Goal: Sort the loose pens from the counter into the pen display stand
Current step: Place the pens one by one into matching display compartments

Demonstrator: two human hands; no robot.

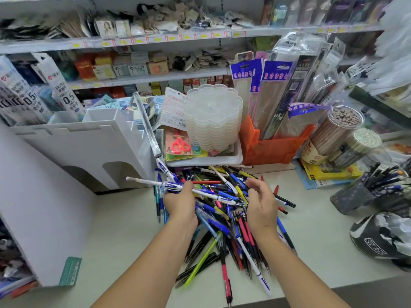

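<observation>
On counter point(124, 221): pile of loose pens point(222, 210); left hand point(180, 203) grips white-and-blue pens point(169, 185); right hand point(261, 205) above pile, fingers relaxed, holding nothing.

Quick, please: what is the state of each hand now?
Left hand: grips a few white-and-blue pens.
Right hand: open, fingers relaxed, holding nothing, above the pen pile.

Loose pens point(224, 210) heaped beside white stand point(93, 147).
</observation>
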